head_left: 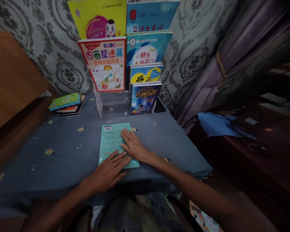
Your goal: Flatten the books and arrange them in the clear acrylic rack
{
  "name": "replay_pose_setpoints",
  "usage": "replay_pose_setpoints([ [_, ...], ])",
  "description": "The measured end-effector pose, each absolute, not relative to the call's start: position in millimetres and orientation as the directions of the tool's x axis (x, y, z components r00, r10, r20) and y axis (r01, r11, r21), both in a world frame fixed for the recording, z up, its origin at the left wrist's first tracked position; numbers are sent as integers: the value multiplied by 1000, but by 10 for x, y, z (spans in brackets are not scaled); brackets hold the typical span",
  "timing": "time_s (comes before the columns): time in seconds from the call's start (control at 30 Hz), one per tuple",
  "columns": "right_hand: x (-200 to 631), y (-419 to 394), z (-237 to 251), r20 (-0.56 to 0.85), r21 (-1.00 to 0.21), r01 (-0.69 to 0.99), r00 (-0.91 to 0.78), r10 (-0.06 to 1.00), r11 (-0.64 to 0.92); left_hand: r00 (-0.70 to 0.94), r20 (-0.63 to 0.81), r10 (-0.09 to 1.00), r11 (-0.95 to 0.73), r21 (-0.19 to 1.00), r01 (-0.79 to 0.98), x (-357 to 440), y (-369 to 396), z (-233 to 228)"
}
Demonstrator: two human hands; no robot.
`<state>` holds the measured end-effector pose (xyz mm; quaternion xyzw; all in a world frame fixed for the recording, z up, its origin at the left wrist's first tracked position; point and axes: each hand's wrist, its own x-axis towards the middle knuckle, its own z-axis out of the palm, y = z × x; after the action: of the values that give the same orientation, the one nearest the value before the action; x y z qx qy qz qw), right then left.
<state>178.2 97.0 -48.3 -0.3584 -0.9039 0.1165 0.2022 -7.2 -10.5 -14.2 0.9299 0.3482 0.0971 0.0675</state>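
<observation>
A thin teal book [111, 138] lies face down on the blue-grey tablecloth [62, 154], with its barcode at the far left corner. My left hand [108, 172] lies flat on its near edge, fingers spread. Resting flat on the book's right half, my right hand [134, 146] has its fingers pointing to the far left. Neither hand grips the book; both press on it.
A clear tiered stand [111, 104] at the back holds several upright children's books [106, 64]. A small stack of books [67, 103] lies at the far left. A wooden panel [12, 77] rises on the left. Curtains [232, 54] and a blue cloth [215, 124] are on the right.
</observation>
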Motion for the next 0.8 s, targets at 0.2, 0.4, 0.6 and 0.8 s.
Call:
replay_pose_setpoints([
  [0.2,1908,787,-439,283,-347,575,-688,668,740,670,149,728,-686,165,709,-374,-86,-204],
  [0.4,2012,579,-370,265,-362,549,-715,647,754,634,128,763,-647,130,752,-610,-195,-246],
  [0.6,2370,145,-227,142,-410,434,-838,526,802,671,168,722,-688,65,723,-571,-598,-418],
  [0.8,2697,-74,-10,164,-398,294,-909,383,869,735,332,592,-747,-118,655,-657,-664,-596],
])
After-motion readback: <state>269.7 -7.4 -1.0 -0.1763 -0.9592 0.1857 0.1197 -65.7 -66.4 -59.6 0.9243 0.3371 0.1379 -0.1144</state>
